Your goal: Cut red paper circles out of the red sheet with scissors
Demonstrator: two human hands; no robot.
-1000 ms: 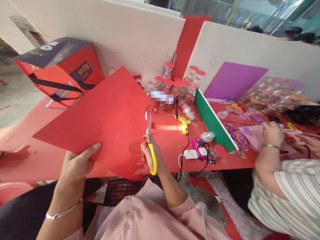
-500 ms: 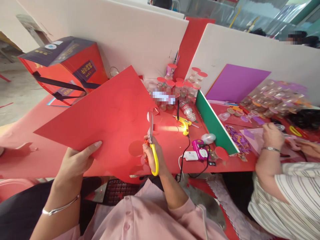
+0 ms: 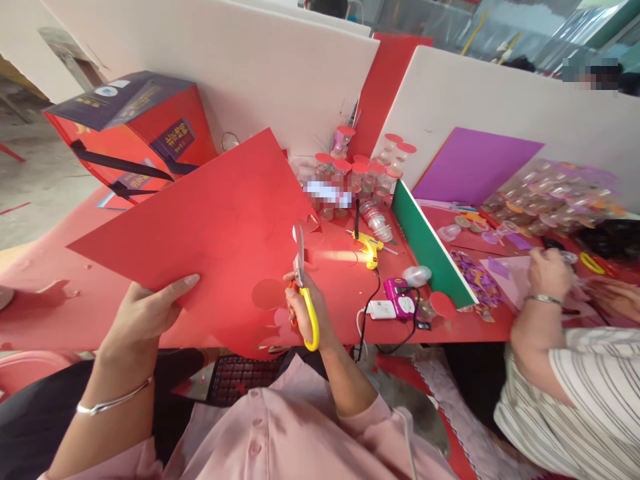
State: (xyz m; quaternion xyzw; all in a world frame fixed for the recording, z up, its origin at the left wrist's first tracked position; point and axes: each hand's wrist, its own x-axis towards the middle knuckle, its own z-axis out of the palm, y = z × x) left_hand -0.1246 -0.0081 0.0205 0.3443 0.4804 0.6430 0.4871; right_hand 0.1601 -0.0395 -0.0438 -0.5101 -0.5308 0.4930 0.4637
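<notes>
Left hand point(image 3: 150, 310): pinching red sheet point(image 3: 210, 213) | right hand point(image 3: 306, 310): gripping scissors point(image 3: 300, 267)

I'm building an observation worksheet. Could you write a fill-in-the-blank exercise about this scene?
The left hand holds a large sheet coloured ____.
The right hand holds a pair of ____.
The glue gun is mostly ____.
The low board just right of the glue gun is ____.

Missing words: red; scissors; yellow; green.
</notes>
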